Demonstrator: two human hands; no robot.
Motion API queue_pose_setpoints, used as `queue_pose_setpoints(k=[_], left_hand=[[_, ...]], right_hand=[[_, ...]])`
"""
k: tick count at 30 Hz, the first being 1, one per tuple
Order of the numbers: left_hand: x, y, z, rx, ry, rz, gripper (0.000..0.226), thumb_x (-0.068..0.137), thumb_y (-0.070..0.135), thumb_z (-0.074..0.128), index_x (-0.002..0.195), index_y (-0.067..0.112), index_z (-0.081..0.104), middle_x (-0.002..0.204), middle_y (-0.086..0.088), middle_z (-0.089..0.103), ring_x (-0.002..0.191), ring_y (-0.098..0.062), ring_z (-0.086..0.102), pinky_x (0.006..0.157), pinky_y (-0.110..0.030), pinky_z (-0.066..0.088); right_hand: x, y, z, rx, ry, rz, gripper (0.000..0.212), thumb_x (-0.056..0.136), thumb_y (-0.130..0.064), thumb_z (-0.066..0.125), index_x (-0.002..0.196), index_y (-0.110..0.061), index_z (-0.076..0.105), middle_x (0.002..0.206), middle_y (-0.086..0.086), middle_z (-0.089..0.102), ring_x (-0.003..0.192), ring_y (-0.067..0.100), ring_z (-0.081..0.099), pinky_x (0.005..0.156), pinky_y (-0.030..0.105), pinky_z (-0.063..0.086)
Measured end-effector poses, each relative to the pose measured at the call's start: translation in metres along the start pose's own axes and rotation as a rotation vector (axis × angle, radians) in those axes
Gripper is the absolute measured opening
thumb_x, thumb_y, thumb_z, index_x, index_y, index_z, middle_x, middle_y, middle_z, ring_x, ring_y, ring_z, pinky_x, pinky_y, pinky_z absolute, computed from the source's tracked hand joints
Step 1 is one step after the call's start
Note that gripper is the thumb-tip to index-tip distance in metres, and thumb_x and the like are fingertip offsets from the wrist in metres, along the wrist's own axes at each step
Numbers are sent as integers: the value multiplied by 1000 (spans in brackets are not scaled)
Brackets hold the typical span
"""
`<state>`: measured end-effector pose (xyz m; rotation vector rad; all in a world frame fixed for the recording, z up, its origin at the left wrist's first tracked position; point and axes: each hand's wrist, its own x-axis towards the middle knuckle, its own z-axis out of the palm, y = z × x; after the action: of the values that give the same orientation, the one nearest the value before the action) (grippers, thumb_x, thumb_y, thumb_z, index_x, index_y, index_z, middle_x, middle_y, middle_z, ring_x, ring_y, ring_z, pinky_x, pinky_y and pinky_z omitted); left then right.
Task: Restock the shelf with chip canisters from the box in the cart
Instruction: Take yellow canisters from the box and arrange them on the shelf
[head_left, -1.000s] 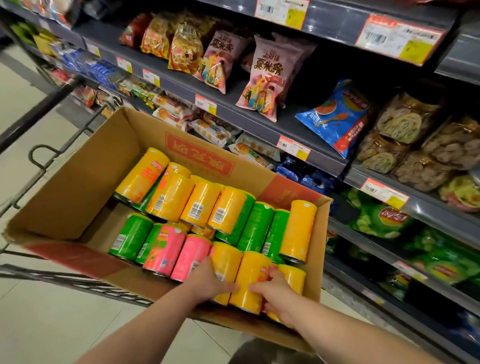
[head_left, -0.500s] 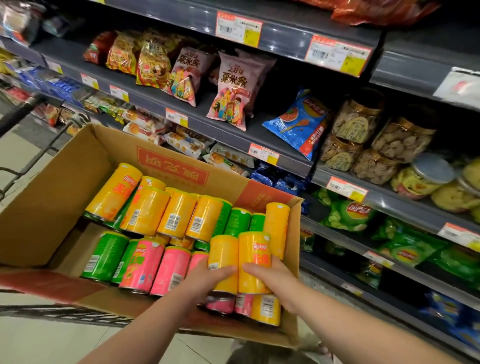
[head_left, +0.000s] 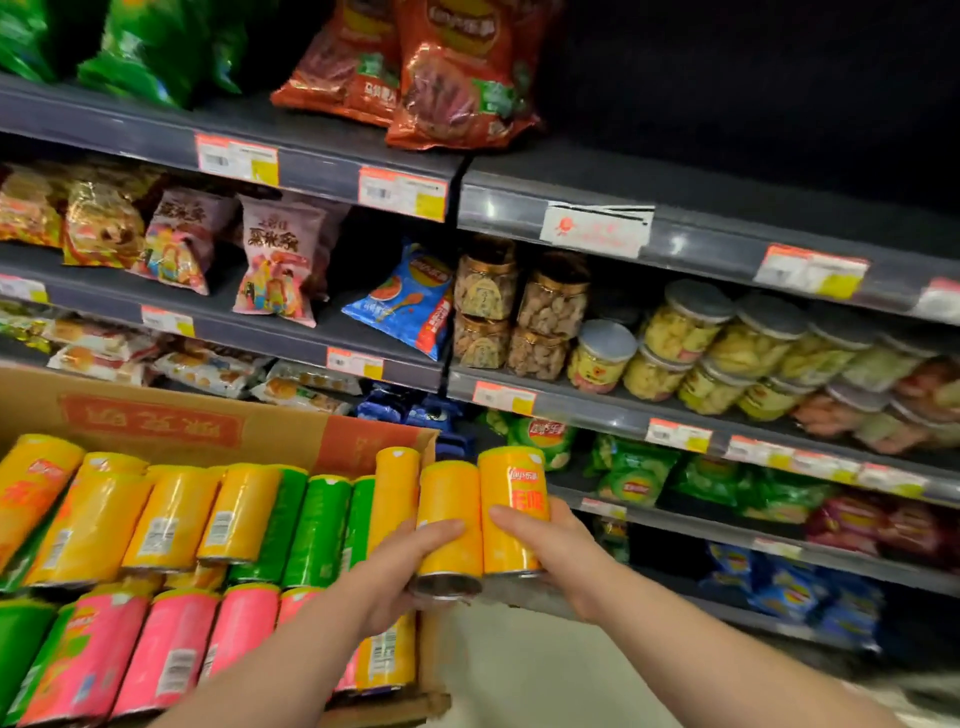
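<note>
Two yellow chip canisters are held side by side above the right end of the cardboard box (head_left: 332, 441). My left hand (head_left: 400, 571) grips the left canister (head_left: 449, 499) from below. My right hand (head_left: 550, 551) wraps the right canister (head_left: 511, 493), its logo facing me. Both canisters stand upright, touching each other. The box holds several more yellow, green and pink canisters (head_left: 171, 519) lying in rows. A dark, bare shelf bay (head_left: 727, 171) sits at the upper right.
Grey shelves (head_left: 571, 405) run across the view, stocked with snack bags (head_left: 275, 260), clear jars (head_left: 691, 332) and green chip bags (head_left: 634, 478). Red chip bags (head_left: 457, 78) stand on the top left shelf. Pale floor (head_left: 519, 665) shows below the box's right corner.
Both hands lifted the two yellow canisters out of the box and carried them up and right, past the box's edge. The view tilted upward toward the higher shelves.
</note>
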<state>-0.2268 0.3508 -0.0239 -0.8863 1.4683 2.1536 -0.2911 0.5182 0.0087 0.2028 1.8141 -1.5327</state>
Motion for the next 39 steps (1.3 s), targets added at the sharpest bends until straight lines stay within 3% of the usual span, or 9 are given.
queue_pose_setpoints(k=[2,8,14,22,28,31,33,36,39], left_hand=[[0,3,35,1,-24,-7,51,77,31,72,122,18,51,106,-12,68,94,-30,67,73,-42,55],[-3,9,135,71,-152,68,76,65,29,80,132,23,43,118,-12,64,104,-33,64,91,-51,51],[-19,4,240,68,-196,130,37,86,25,65,118,27,46,106,-8,66,93,-28,66,71,-39,55],[-26,-19,346,227,-177,288,65,79,33,73,133,23,39,109,-2,63,94,-20,64,70,-33,53],[-27,-18,393,234,-194,314,63,83,36,69,135,22,38,112,-4,64,94,-23,66,69,-34,53],[-28,-13,417,230,-268,318,66,76,39,73,132,21,44,111,-5,68,95,-25,68,83,-42,55],[-27,-7,435,257,-296,337,71,68,40,75,130,20,46,111,-5,68,95,-25,69,85,-43,55],[-21,6,468,273,-327,373,71,71,36,76,131,21,41,113,-4,65,93,-22,68,75,-36,56],[-12,24,501,290,-405,409,73,65,38,76,129,18,46,109,-4,68,89,-21,70,70,-35,57]], right_hand=[[-16,-4,-30,21,48,-17,47,80,-32,75,119,-20,50,111,1,66,93,13,65,64,23,52],[-61,-4,-127,69,203,-90,47,79,-35,74,116,-23,48,106,-3,62,94,11,61,67,22,46],[-100,2,-207,107,327,-135,61,76,-41,76,125,-20,46,114,1,62,100,16,60,76,29,46],[-146,18,-297,129,423,-192,77,62,-50,81,125,-19,49,113,1,63,103,19,62,92,37,50],[-172,14,-342,120,451,-253,51,77,-39,76,120,-22,54,111,0,65,102,17,62,85,33,49],[-178,9,-362,120,510,-289,48,75,-41,77,114,-25,54,111,-3,64,103,16,62,88,34,49],[-182,4,-377,123,546,-297,55,72,-46,78,114,-25,50,110,-4,63,103,15,61,86,33,48],[-187,-4,-406,123,573,-325,90,51,-63,77,127,-25,49,114,-3,65,102,16,64,85,35,51],[-195,-19,-437,204,581,-376,75,70,-51,76,132,-23,43,120,-1,63,103,17,64,76,29,51]])
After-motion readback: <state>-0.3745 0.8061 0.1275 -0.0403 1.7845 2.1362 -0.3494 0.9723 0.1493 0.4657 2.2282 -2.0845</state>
